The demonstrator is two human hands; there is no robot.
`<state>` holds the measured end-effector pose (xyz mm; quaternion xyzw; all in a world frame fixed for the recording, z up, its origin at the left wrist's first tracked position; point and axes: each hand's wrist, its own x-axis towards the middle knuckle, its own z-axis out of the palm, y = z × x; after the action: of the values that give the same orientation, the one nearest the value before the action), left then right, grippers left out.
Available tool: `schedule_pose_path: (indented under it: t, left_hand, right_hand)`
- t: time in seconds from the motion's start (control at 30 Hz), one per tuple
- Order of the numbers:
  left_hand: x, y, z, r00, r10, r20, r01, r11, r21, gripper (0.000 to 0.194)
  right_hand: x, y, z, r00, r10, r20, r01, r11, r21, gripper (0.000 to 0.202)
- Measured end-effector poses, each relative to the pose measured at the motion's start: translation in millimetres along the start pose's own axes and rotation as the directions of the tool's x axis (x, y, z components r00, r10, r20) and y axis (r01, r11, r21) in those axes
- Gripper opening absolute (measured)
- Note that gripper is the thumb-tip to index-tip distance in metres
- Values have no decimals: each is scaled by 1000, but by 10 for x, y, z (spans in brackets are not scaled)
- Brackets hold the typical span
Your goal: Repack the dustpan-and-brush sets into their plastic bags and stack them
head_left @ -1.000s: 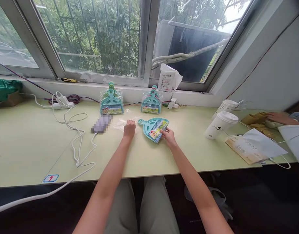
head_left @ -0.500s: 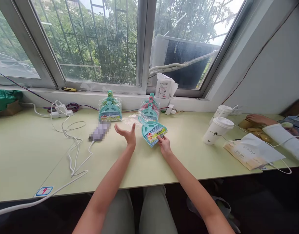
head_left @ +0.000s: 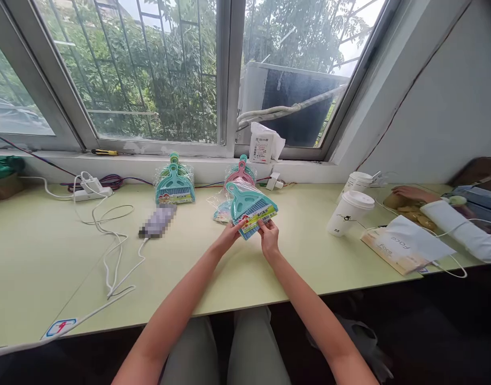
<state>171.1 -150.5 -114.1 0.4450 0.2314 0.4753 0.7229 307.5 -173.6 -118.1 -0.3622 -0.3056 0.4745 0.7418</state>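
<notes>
A barred window spans the wall above a pale green desk. Over it, the left hand and right hand both grip the turquoise dustpan set, before two bagged stacks.

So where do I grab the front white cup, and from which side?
I'd go around the front cup, just below its wider lid. Come from the near left: another cup stands behind it, and a printed pack lies to its right. It narrows downward, so grip snugly.
</notes>
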Motion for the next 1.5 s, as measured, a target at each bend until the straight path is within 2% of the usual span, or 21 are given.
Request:
schedule_pose_path:
  t: [0.1, 0.2, 0.3, 0.4, 0.5, 0.6, 0.7, 0.83, 1.0, 1.1, 1.27, 1.37, 1.5]
  left_hand:
    - [-13, -1, -43, 1000, 8, 19, -8, 1000, 8, 50]
    - [-30, -29, -83, 997, -72, 31, 71, 997, 26, 51]
    - [-49, -54, -27, 985, -141, 99, 138, 990, 35, 52]
    - [-52, -12, 69, 987, -34, 157, 39, 999, -30, 53]
    - [-46, 91, 89, 994, 74, 75, -70, 996, -55, 56]
    - [-47, 156, 35, 1000, 24, 0, -24, 999, 38, 57]
    - [-56, 119, 15, 998, -36, -46, 41, 994, 106, 59]
    - [-61, 42, 64, 992, -126, -1, 125, 982, 142, 58]
    - [-67, 117, 41, 998, -62, 4, 61, 988, 139, 56]
    - [-99, 173, 1, 996, -81, 25, 74, 978, 196, 54]
    - [-172, 189, 65, 972, -176, 155, 120, 941, 317, 55]
    - [-174, 141, 138, 962, -161, 222, 84, 944, 319, 56]
    - [-120, 45, 195, 992, -72, 108, 47, 976, 211, 56]
  right_hand:
    - [6, -18, 1, 1000, 13, 20, -13, 1000, -22, 44]
    - [18, -26, -5, 999, 3, 33, -2, 999, -39, 43]
    - [37, -52, -14, 999, -22, 31, 23, 999, -38, 42]
    - [58, -92, -22, 999, -30, 39, 32, 999, -43, 41]
    - [68, -109, -30, 998, -6, 58, 10, 998, -67, 40]
    - [61, -95, -35, 995, 30, 92, -24, 997, -70, 41]
    - [39, -82, -37, 996, 33, 85, -29, 998, -51, 42]
    - [14, -103, -34, 999, -9, 48, 12, 998, -55, 43]
    - [48, -143, -28, 995, 5, 101, 0, 999, -46, 42]
    - [100, -199, -66, 988, 55, 147, -44, 996, -76, 41]
    - [162, -336, -157, 983, 73, 166, -55, 992, -111, 42]
    - [161, -354, -159, 989, 41, 141, -27, 995, -99, 41]
    - [146, -317, -110, 992, 23, 124, -15, 998, -66, 41]
